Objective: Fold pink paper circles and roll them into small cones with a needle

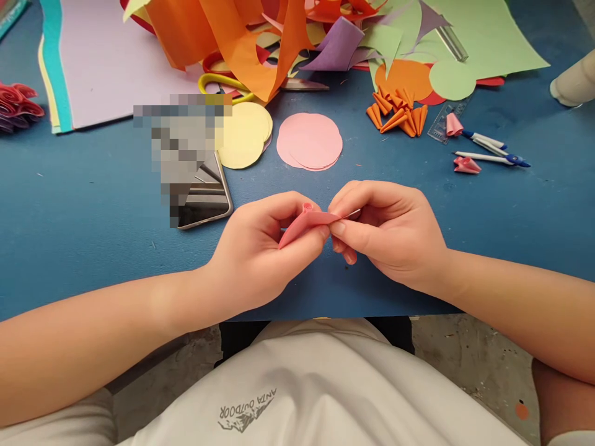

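Note:
Between my two hands is a piece of pink paper [304, 225], partly rolled, with a small coil at its upper edge. My left hand [264, 241] pinches it between thumb and fingers. The thumb and fingertips of my right hand [395, 232] grip its right end. Just beyond my hands lie a stack of pink paper circles [309, 139] and a stack of pale yellow paper circles [242, 136]. Two small rolled pink pieces rest to the right, one [467, 165] beside a white and blue compass [495, 158], the other [454, 124] near its top.
Orange paper cones [398, 113] lie in a heap at the back right. Yellow-handled scissors [227, 87] sit partly under orange paper scraps [260, 37]. A phone [207, 201], partly blurred out, lies left of my hands. A white bottle-like object [574, 80] is at the far right.

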Motion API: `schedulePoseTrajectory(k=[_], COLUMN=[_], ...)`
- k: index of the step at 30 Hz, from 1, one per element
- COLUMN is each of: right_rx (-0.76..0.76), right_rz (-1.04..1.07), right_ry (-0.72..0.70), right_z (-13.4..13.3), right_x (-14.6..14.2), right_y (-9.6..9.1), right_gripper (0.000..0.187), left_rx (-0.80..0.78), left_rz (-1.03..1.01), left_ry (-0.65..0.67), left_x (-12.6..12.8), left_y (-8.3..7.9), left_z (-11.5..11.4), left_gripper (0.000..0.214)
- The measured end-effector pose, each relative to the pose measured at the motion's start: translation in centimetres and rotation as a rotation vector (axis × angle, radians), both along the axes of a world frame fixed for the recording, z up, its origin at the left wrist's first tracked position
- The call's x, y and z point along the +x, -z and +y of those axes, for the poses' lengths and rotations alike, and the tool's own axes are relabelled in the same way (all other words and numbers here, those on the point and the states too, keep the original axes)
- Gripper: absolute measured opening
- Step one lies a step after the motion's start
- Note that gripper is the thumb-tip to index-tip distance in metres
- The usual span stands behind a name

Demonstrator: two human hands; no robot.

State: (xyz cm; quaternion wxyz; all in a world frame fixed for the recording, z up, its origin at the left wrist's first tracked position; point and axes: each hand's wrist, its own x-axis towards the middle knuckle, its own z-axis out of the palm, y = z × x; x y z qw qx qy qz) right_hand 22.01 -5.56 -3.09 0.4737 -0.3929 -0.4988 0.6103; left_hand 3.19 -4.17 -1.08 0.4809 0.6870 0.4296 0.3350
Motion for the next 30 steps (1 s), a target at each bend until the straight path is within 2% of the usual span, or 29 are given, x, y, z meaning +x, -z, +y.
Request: schedulePoseTrajectory(k=[4, 6, 10, 14, 19, 25, 30], right_rx=[0.030, 0.035, -0.005, -0.022, 0.041, 0.102, 0.067], right_rz=[-0.030, -0.056, -0.073, -0.047, -0.025, 0.007, 0.046], right_ry=[0.024, 0.048, 0.063, 0.058, 0.020, -0.033, -0.042], right_z=[-0.1, 0.0, 0.1, -0.2, -0.8, -0.8, -0.4], right_x=[0.0, 0.0, -0.1, -0.2, -0.2, 0.0, 0.0], right_y=[0.1, 0.0, -0.2, -0.4, -1.1, -1.3, -0.9], right_gripper=[0.014, 0.010, 0.013, 0.025, 0.036, 0.032, 0.033], left_rx=[-0.120, -0.117, 0.082, 0.315, 0.316, 0.338, 0.422], left_rz=[-0.113, -0.094, 0.059, 0.087, 0.000, -0.074, -0.019], left_ry=[0.005, 0.014, 0.019, 0.011, 0.081, 0.169, 0.072], left_x=[-0.1, -0.1, 0.0, -0.1, -0.3, -0.4, -0.6], left_y=[0.2, 0.3, 0.4, 0.0, -0.6, -0.5, 0.2], left_z=[0.3, 0.3, 0.0, -0.5, -0.9, -0.6, -0.6], left_gripper=[0.009, 0.008, 0.009, 0.013, 0.019, 0.022, 0.017])
